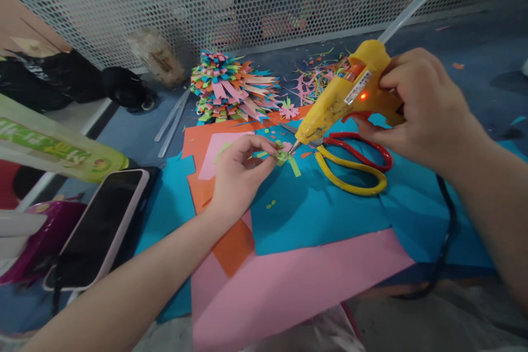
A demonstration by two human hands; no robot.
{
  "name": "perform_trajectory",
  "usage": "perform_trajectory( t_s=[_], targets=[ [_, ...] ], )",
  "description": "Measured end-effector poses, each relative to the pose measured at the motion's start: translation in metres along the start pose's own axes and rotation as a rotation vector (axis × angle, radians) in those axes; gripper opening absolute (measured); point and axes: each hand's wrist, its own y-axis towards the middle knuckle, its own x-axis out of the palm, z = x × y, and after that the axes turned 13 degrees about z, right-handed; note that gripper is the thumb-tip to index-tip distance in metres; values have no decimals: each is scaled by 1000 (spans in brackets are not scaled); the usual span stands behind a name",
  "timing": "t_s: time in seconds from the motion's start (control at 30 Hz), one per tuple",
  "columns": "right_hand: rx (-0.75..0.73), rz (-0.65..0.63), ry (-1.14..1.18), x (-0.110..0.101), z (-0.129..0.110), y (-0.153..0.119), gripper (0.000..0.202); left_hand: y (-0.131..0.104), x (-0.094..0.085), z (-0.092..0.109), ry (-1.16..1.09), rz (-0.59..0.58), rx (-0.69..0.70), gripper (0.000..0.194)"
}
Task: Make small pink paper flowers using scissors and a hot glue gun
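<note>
My right hand (421,104) grips a yellow hot glue gun (330,104) with an orange light lit and a clear glue stick (424,0) rising from its back. Its metal nozzle points down-left, at or very near a small green and pink paper flower (282,153). Thumb and fingertips of my left hand (243,168) pinch that flower just above the blue paper (313,214). Scissors (350,168) with one red and one yellow handle lie under the gun, their blades partly hidden. A finished-looking pink paper flower (289,110) rests farther back.
Behind stand fringed paper strips in a colourful pile (231,88), with curly shreds (317,80) beside it. Two glue sticks (173,121), a phone (103,225) and a green-labelled bottle (61,143) are at left. Pink paper (297,280) overhangs the front; a black cord (445,236) hangs right. Metal mesh (264,5) closes the back.
</note>
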Motion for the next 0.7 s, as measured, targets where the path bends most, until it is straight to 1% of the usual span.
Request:
perform_trajectory(
  t_s=[0.17,0.33,0.5,0.7],
  targets=[
    [8,-12,-35,0,0,-1,27,0,-1,-1,-1,1,13,11],
    [34,13,2,1,0,-1,27,0,-1,-1,17,-4,3,12],
    [47,-15,-13,0,0,-1,26,0,0,-1,22,1,2,11],
    [94,-9,26,0,-1,-1,29,-1,0,1,-1,0,-10,12]
  ],
)
